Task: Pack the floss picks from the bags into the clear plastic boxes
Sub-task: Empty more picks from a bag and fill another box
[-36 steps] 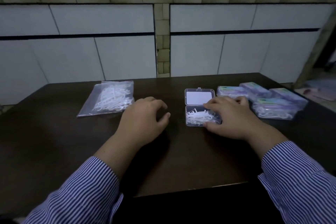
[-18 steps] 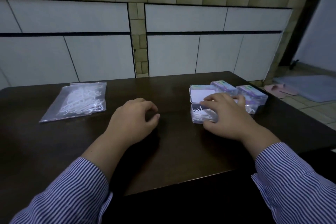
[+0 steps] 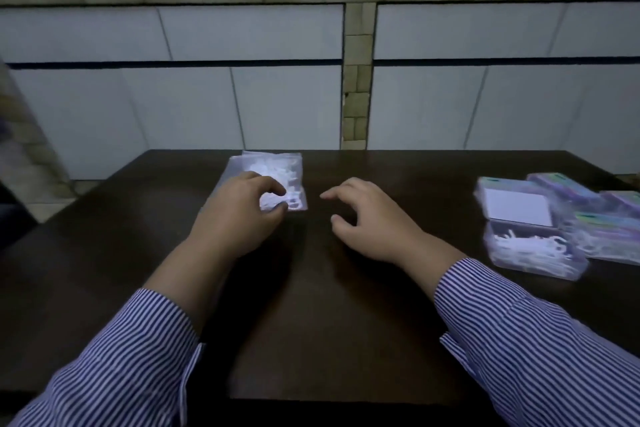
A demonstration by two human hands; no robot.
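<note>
Your left hand (image 3: 239, 215) curled on the bag of floss picks (image 3: 273, 180), right hand (image 3: 367, 218) spread empty just right of the bag, open clear box (image 3: 530, 246) well right.

One view only: head cam, wide-angle, worn by the person, facing fwd and down across a dark table (image 3: 322, 305) toward a white tiled wall (image 3: 207, 104) filling the upper half of frame. Close range: both striped sleeves enter from the bottom corners, hands mid-frame. No 2nd view, so nothing shared.
</note>
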